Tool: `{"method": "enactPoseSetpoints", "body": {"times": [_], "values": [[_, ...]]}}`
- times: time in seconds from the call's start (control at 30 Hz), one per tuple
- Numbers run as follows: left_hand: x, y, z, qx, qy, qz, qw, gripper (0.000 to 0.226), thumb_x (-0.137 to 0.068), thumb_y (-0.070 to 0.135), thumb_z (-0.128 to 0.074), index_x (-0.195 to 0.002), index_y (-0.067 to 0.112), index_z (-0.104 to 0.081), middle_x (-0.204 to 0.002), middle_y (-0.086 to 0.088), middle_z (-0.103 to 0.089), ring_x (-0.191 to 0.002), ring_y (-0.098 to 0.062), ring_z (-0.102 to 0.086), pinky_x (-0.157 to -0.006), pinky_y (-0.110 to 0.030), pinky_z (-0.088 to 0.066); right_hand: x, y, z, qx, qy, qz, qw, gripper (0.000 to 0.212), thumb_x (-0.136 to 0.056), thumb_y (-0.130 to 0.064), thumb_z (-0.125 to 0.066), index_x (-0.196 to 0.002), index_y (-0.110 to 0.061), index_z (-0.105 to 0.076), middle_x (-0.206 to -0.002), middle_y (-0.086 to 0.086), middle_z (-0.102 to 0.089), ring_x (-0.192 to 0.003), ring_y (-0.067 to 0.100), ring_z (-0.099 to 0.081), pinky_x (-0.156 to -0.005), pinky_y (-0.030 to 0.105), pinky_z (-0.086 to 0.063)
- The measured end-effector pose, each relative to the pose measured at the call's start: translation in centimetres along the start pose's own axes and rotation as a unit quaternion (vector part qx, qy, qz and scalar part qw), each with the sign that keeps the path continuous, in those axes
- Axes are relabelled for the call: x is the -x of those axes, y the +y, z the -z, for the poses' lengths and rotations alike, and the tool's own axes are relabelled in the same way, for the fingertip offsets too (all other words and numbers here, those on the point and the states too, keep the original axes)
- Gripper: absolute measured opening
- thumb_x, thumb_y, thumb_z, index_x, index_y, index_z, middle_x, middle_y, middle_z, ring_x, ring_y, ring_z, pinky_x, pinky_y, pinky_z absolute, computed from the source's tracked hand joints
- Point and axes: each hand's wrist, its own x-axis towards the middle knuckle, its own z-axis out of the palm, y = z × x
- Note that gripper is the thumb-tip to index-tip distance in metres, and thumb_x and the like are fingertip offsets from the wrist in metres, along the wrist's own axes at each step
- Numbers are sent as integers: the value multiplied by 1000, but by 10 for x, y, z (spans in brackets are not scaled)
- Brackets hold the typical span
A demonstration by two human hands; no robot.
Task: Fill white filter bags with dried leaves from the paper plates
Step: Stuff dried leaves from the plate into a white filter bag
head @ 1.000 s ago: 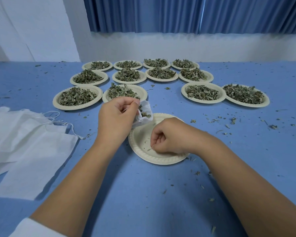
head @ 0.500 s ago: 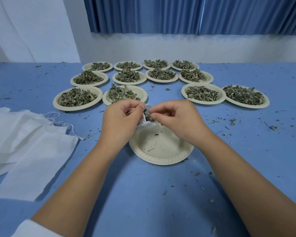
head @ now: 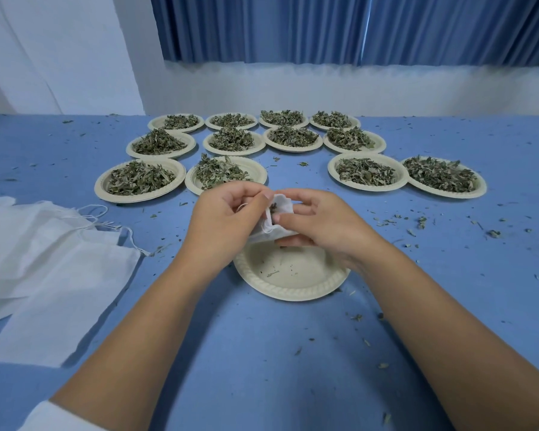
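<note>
centre: near plate (head: 293, 295) almost bare, kept under your hands to catch spill | left hand (head: 227, 219) pinches filter bag (head: 282, 206) mouth open; right hand (head: 324, 228) grips it, thumb pressing leaves (head: 274, 209) in | left edge: spare bags (head: 44, 269) within reach | upper centre: full plates (head: 367, 188) queued

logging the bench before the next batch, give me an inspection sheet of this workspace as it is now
surface: blue table, flecked all over
job's things: small filter bag with leaves at its mouth, held above a nearly empty plate; twelve leaf plates beyond it; spare white bags piled at left
clutter: loose leaf bits, thickest at right
grippers: left hand pinches the bag's edge; right hand grips its mouth
cables: nothing seen
surroundings: blue curtain, white wall
</note>
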Motion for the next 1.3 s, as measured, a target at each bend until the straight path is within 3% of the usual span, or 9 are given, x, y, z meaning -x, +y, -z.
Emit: {"method": "enactPoseSetpoints", "body": {"times": [0.17, 0.27, 0.43, 0.57, 0.7, 0.8, 1.1, 1.17, 1.3], "values": [[2, 3, 0, 28, -43, 12, 999, 15, -93, 15, -64, -84, 19, -75, -59, 9, -61, -45, 0, -45, -51, -15, -42, 1, 1, -1, 48, 29, 48, 997, 3, -83, -7, -74, -84, -10, -75, -82, 13, -75, -72, 18, -73, -70, 30, -61], [3, 6, 1, 42, -75, 16, 996, 17, -93, 14, -63, -81, 18, -75, -61, 3, -60, -44, -1, -41, -56, -21, -44, 2, 2, -3, 62, 46, 63, 995, 17, -82, -1, -73, -70, -12, -68, -69, 11, -72, -61, 18, -70, -68, 35, -62], [8, 5, -5, 3, -134, 9, 991, 15, -95, 13, -61, -85, 14, -72, -66, 3, -61, -58, -6, -51, -56, -14, -45, 0, 7, -8, 180, 90, 82, 976, 38, -77, 8, -67, -56, -21, -57, -54, -3, -58, -48, 6, -51, -50, 20, -46], [5, 4, -6, 3, -73, 7, 997, 15, -96, 12, -59, -87, 12, -71, -61, 11, -63, -48, 2, -51, -52, -11, -42, -1, 9, -11, 167, 95, 74, 979, 24, -83, -1, -71, -66, -16, -63, -60, 4, -62, -52, 14, -59, -53, 32, -57], [0, 1, -2, 24, 5, 32, 999, 18, -96, 19, -60, -83, 23, -72, -59, 11, -61, -49, 0, -50, -63, -29, -51, 1, -1, 0, 34, -2, -12, 999, 9, -89, -16, -70, -89, -8, -73, -80, 6, -75, -65, 11, -70, -57, 17, -55], [-2, 0, 1, 13, 33, 28, 999, 18, -95, 21, -61, -81, 25, -72, -55, 15, -58, -48, 2, -48, -58, -23, -48, 1, -6, 9, 20, -48, -47, 998, 12, -92, -9, -66, -99, -4, -74, -91, 7, -77, -79, 12, -73, -62, 17, -56], [5, 5, -3, 34, -39, 33, 998, 13, -95, 18, -62, -88, 17, -74, -77, -13, -70, -60, -9, -60, -77, -50, -57, 0, 1, -3, 124, 37, 7, 992, 8, -85, -15, -72, -84, -9, -67, -67, 1, -67, -51, 6, -61, -48, 16, -48], [5, 5, -3, 30, -50, 28, 998, 13, -95, 18, -61, -90, 14, -73, -76, -12, -70, -58, -8, -57, -68, -39, -59, 0, 2, -4, 151, 44, 9, 988, 7, -88, -11, -67, -81, -9, -65, -65, 1, -63, -44, 5, -56, -45, 18, -46], [6, 4, -6, 25, -81, 16, 996, 15, -96, 12, -58, -88, 11, -70, -62, 5, -63, -46, 1, -48, -50, -9, -40, -2, 6, -5, 198, 51, -4, 979, 16, -91, -15, -62, -91, 1, -65, -69, 3, -64, -41, 10, -53, -50, 30, -47]]}}
